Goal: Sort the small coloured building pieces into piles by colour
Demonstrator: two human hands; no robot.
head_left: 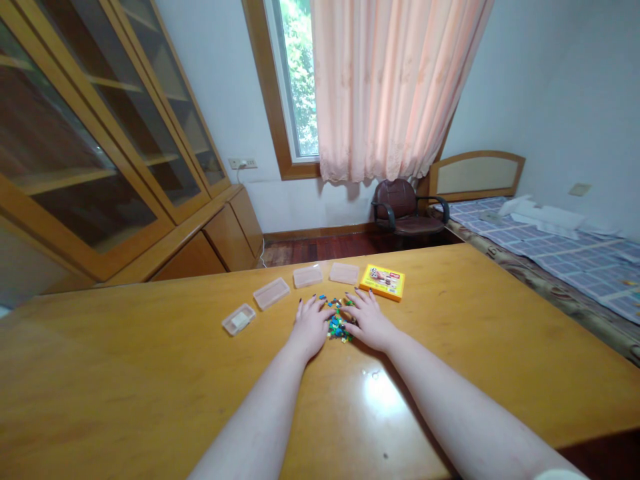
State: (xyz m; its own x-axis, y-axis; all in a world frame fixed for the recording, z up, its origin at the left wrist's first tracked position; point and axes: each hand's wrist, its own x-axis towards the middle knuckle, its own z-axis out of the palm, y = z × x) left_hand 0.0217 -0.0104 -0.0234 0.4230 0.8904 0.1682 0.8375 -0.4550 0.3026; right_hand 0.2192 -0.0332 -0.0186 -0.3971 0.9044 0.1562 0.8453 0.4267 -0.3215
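Tabletop [150,380] of glossy yellow-brown wood lies under two bare forearms stretched forward from the viewer. The left hand [311,327] and the right hand [373,322] rest palm down, fingers spread and loosely bent, apparently holding nothing; whether a fingertip pins a piece underneath cannot be told. Between them sits a small heap of tiny plastic pieces [338,327], blue, green, white and dark, with a few strays just past the fingertips. Beyond and to the left of the left hand, four shallow clear containers form an arc: the nearest container [229,325] holds a pale item too small to identify, the next container [271,294] stands farther out, and the third container [307,276] and fourth container [344,273] lie ahead of the hands. Just beyond the right hand's fingertips is a flat yellow box [382,282]; whether they touch is unclear. The likeliest trouble is scattering: on so smooth a surface, a quick sweep of the fingers could send light pieces skidding outward, under the box or among the containers. Pieces this small could also hide beneath the palms or cling to skin. A forward push by the right hand might knock the box askew.
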